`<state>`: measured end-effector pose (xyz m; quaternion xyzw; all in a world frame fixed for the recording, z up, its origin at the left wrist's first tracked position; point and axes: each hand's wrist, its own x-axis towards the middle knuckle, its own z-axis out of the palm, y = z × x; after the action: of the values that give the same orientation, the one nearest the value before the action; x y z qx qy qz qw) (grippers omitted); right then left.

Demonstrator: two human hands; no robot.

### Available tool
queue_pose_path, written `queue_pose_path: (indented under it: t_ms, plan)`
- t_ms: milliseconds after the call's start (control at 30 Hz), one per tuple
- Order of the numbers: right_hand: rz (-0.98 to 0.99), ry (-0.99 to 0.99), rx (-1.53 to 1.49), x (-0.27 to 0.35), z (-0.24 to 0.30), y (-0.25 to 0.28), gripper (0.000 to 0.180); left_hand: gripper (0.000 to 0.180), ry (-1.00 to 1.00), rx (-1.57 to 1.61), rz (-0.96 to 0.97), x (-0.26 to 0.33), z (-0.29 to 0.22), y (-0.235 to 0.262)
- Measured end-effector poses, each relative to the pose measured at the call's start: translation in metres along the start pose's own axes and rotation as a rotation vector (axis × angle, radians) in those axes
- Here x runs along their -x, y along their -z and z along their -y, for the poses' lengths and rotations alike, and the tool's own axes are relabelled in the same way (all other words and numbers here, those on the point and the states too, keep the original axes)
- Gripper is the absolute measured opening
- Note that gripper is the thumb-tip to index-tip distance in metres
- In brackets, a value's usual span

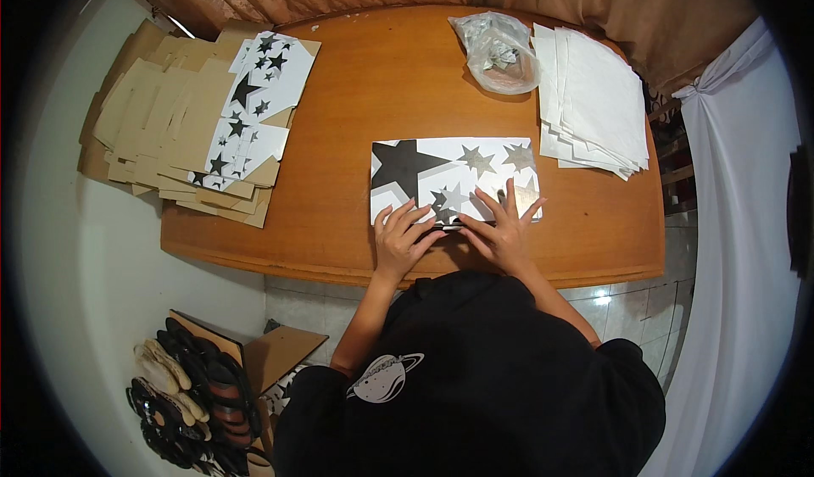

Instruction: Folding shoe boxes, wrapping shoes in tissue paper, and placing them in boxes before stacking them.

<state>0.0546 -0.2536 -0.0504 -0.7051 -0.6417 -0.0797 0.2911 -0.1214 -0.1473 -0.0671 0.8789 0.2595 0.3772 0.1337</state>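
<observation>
In front of me on the table lies a rectangular white piece with black and grey stars (394, 167), flat and a little thick at its near edge; I cannot tell whether it is a box or covered card. My left hand (398, 244) rests on its near left part, fingers stretched over the edge. On the near right part lies my right hand (507, 235), with its fingers spread over the stars. Both thumbs point inward at the near edge, close to each other. A small dark patch shows by the right fingers, too unclear to name.
Stacked brown cardboard pieces (144, 117) cover the table's left end, with star-printed pieces (254, 95) on top. A clear plastic bag (500, 61) sits at the back right, beside white paper sheets (593, 95). Shoes (199, 384) stand on the floor, lower left.
</observation>
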Motion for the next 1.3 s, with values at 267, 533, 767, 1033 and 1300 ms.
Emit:
queue_pose_path:
  t_ms: [267,533,767,1033,1300]
  plan:
    - [0.050,-0.129,-0.042,-0.006,0.007,0.004,0.021,0.026,0.030,-0.005,-0.002,0.000,-0.002,-0.003]
    - [0.186,-0.305,-0.185,-0.012,0.006,0.007,0.026,0.019,0.013,-0.019,-0.009,-0.001,-0.013,-0.012]
    - [0.182,-0.332,-0.133,-0.016,0.013,0.008,0.033,0.014,0.039,-0.001,-0.020,-0.001,-0.015,-0.013]
    - [0.240,-0.332,-0.132,-0.017,0.014,0.007,0.035,0.014,0.026,-0.007,-0.009,-0.001,-0.015,-0.014]
    - [0.187,-0.151,0.013,-0.002,0.010,-0.004,0.036,0.017,-0.042,-0.026,-0.009,0.001,-0.005,-0.013]
